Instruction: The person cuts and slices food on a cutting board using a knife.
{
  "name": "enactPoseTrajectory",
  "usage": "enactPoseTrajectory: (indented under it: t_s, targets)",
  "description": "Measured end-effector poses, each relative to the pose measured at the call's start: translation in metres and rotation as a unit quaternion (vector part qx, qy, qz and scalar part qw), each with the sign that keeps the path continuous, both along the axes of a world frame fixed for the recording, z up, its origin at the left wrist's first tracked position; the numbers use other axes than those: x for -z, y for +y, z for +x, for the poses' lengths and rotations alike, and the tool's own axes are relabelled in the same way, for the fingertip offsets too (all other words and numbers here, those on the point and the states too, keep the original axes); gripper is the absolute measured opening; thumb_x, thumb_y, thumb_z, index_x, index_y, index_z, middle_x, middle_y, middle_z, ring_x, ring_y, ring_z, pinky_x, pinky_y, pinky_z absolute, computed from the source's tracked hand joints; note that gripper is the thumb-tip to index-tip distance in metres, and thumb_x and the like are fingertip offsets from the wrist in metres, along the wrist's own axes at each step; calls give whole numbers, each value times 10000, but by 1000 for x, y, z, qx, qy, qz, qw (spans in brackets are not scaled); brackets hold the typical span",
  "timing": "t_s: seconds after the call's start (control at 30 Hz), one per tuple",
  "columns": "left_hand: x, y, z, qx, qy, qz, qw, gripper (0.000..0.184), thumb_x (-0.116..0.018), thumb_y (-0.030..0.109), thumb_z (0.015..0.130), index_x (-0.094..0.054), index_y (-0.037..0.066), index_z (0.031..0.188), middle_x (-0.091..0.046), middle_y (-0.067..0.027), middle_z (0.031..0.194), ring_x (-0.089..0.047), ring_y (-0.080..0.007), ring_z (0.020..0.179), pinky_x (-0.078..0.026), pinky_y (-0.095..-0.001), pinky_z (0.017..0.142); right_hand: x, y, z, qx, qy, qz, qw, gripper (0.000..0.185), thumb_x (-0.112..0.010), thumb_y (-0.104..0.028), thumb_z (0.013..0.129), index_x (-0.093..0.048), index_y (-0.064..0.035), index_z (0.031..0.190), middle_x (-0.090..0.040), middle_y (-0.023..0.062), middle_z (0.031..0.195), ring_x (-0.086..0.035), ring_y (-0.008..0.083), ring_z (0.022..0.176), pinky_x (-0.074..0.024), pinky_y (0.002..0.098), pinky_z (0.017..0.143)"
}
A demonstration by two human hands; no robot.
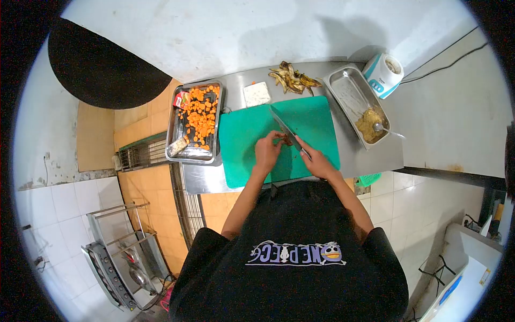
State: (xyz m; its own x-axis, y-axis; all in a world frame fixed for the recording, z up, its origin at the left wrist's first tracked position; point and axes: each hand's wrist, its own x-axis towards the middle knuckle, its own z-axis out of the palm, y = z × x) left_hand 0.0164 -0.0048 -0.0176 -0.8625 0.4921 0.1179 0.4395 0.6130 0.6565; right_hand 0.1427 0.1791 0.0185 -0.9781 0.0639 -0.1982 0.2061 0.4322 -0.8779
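Observation:
My right hand (317,160) is closed around the handle of a kitchen knife (283,122), its blade slanting up and left over the green cutting board (241,139). Small brown pieces of food (286,140) lie on the board beside the blade; their kind is too small to make out. My left hand (267,152) has its fingers bent and its fingertips at these brown pieces, just left of the knife. Dark crumbs are scattered near the blade.
On the left stands a metal tray (215,153) with cut carrots (203,118) and packets. Behind the board lie a white block (257,94) and banana peels (294,79). At right are a metal pan (343,86) with yellowish mash (369,126), a spoon (390,131) and a white-and-teal appliance (383,75).

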Motion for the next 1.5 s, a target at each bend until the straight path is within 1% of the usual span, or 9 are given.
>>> enactPoseTrajectory:
  t_s: [0.07, 0.2, 0.27, 0.37, 0.5, 0.67, 0.9, 1.1, 1.5]
  targets:
    - [-6, 1, 2, -44, -69, 92, 992, 206, -774, 86, 858, -688, 132, 1040, -749, -159, 919, -716, -410, 790, -555, -498, 665, -6, 0, 1, -6, -36, 6, 999, 616, -497, -208, 1074, -300, -292, 1652, -605, 285, 1408, -609, 522, 1214, -495, 537, 1058]
    - [-1, 0, 4, -43, -34, 57, 997, 186, -753, 78, 873, -686, 116, 1043, -746, -176, 941, -711, -427, 833, -562, -492, 713, 1, -5, 7, -17, -65, 54, 996, 625, -507, -208, 1067, -304, -314, 1648, -640, 303, 1330, -638, 536, 1117, -511, 563, 1007]
    - [-6, 0, 7, -36, -29, 56, 997, 174, -737, 76, 885, -686, 106, 1049, -751, -170, 959, -715, -420, 872, -563, -505, 745, 12, -9, 10, -13, 33, 77, 996, 639, -516, -210, 1058, -301, -337, 1646, -690, 320, 1152, -662, 546, 962, -528, 591, 922]
    - [-9, 0, 6, -45, -36, 41, 998, 165, -727, 81, 896, -687, 112, 1054, -756, -159, 978, -718, -409, 894, -561, -509, 760, 2, -8, 7, -9, 3, 41, 999, 647, -515, -212, 1056, -290, -351, 1647, -699, 322, 1075, -661, 550, 907, -522, 606, 897]
    - [-3, 0, 3, -41, -8, 70, 997, 172, -731, 96, 897, -688, 121, 1062, -758, -147, 1008, -718, -400, 903, -566, -505, 761, 9, -4, 5, -7, -2, 60, 998, 654, -511, -207, 1057, -276, -349, 1651, -698, 327, 1073, -658, 553, 911, -520, 614, 890]
    - [-21, -1, 4, -23, -9, -62, 998, 165, -739, 140, 888, -687, 147, 1044, -758, -119, 1018, -724, -373, 880, -564, -512, 719, 20, -2, 4, -14, 42, 79, 996, 655, -518, -202, 1054, -282, -341, 1649, -688, 340, 1107, -658, 556, 926, -524, 617, 891]
    - [-11, 0, 3, -46, -4, -74, 996, 118, -724, 161, 901, -695, 166, 1016, -761, -102, 918, -728, -368, 817, -563, -508, 674, 7, -6, 6, -19, 31, 66, 997, 643, -519, -211, 1056, -294, -339, 1645, -685, 325, 1165, -657, 556, 954, -517, 620, 916]
    - [-4, -1, 6, -60, 31, -51, 996, 77, -701, 152, 912, -700, 163, 988, -758, -107, 894, -732, -367, 797, -568, -503, 667, -6, -7, 3, -35, -64, 68, 995, 646, -514, -225, 1056, -287, -356, 1646, -681, 332, 1173, -650, 562, 981, -510, 621, 932]
    - [1, 8, 5, -84, 9, -7, 996, 58, -699, 161, 912, -709, 133, 962, -754, -129, 914, -728, -377, 806, -578, -498, 696, 19, -11, 4, -8, 3, 80, 997, 654, -521, -237, 1052, -282, -342, 1651, -693, 343, 969, -655, 553, 872, -512, 631, 885]
